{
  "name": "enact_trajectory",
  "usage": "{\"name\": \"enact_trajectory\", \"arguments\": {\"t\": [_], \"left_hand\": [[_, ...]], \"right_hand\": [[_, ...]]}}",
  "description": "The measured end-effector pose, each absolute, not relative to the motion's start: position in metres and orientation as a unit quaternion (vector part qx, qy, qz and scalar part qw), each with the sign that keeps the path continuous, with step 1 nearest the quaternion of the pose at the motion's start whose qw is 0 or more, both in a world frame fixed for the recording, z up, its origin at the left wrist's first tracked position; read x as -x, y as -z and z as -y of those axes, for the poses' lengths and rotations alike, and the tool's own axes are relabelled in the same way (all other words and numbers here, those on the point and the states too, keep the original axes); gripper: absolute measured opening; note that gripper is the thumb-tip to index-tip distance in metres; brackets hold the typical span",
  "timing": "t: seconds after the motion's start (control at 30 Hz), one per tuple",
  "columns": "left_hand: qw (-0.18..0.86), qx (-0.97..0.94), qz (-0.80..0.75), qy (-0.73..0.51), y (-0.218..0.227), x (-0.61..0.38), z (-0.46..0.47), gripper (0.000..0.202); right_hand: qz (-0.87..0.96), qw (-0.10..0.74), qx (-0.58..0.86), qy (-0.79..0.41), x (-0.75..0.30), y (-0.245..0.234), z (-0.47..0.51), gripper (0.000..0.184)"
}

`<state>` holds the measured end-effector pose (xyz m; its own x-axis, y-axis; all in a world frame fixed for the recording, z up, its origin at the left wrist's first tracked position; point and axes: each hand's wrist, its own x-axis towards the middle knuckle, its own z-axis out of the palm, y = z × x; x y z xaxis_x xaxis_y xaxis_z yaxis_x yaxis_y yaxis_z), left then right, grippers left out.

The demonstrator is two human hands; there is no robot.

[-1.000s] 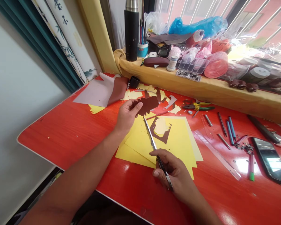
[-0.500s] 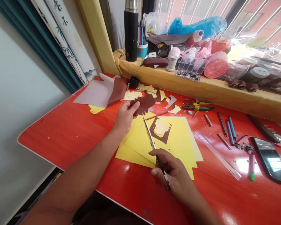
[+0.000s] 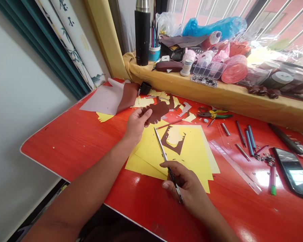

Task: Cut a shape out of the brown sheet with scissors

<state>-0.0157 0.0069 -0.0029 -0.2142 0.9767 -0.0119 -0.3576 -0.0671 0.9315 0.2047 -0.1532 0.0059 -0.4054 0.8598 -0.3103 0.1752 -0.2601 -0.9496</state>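
Between the thumb and fingers of my left hand (image 3: 137, 125) is a brown paper cutout (image 3: 158, 112) with a jagged edge, raised over the table. My right hand (image 3: 185, 183) grips a pair of scissors (image 3: 164, 153) by the handles; the blades look closed and point away from me, their tip a little below the cutout and apart from it. Under the scissors lie yellow paper sheets (image 3: 197, 154). On them rests a brown paper offcut (image 3: 178, 148) with a pale cream cutout (image 3: 174, 136) over its opening.
Paper scraps (image 3: 164, 96) lie behind my left hand. To the right are pliers (image 3: 217, 115), a clear ruler (image 3: 236, 166), several pens (image 3: 249, 143) and a phone (image 3: 294, 173). A black thermos (image 3: 142, 38) stands on the cluttered sill. Grey-brown sheets (image 3: 103, 97) lie at the left.
Both hands keep nearly the same pose, with the cutout and scissors still held. The whole view has shifted very slightly.
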Motion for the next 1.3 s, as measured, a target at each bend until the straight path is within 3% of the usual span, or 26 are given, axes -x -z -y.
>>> {"name": "enact_trajectory", "arguments": {"t": [0.67, 0.9, 1.03, 1.3], "left_hand": [[0.548, -0.297, -0.44, -0.646, 0.004, 0.007, -0.005, 0.035], [0.638, -0.248, -0.421, -0.595, 0.005, 0.002, 0.0, 0.041], [0.665, -0.24, -0.405, -0.579, 0.007, -0.001, 0.001, 0.034], [0.61, -0.322, -0.425, -0.587, 0.007, -0.002, 0.004, 0.034]], "right_hand": [[0.517, 0.298, 0.478, -0.644, -0.203, -0.008, 0.154, 0.062], [0.496, 0.322, 0.491, -0.64, -0.203, -0.006, 0.151, 0.058], [0.492, 0.339, 0.496, -0.63, -0.204, -0.006, 0.15, 0.056], [0.483, 0.344, 0.49, -0.638, -0.205, -0.008, 0.151, 0.057]]}}
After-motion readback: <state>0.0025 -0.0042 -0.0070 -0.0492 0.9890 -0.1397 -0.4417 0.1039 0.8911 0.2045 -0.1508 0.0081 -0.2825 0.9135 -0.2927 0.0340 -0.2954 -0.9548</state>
